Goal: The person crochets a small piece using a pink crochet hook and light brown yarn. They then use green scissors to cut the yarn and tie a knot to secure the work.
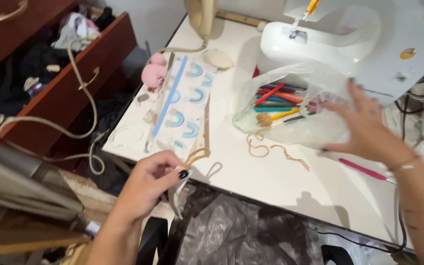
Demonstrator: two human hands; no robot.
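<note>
Fingers, left hand [148,184]: pinched on a loop of tan cord [196,156], lower centre-left of frame, thumb and forefinger closed at the cord's end, likely to lift it off the surface.
Fingers, right hand [366,130]: spread and flat against a clear plastic bag [295,105], right of centre, apparently steadying it; not closed round anything.
Bag contents: coloured crochet hooks [276,100] lying sideways, mouth facing left.
Loose near bag: more tan cord [276,149] curled on the white table [251,176]; pink hook [364,170] just below the right wrist.
Upper centre-left: sheet of rainbow stickers [185,105], pink pompom [153,73] beside it.
Upper right: white sewing machine [349,39], close behind the bag.
Edges: table front edge runs diagonally under both hands; open brown drawer [69,83] at upper left.
Open room: bare tabletop between the hands.
</note>
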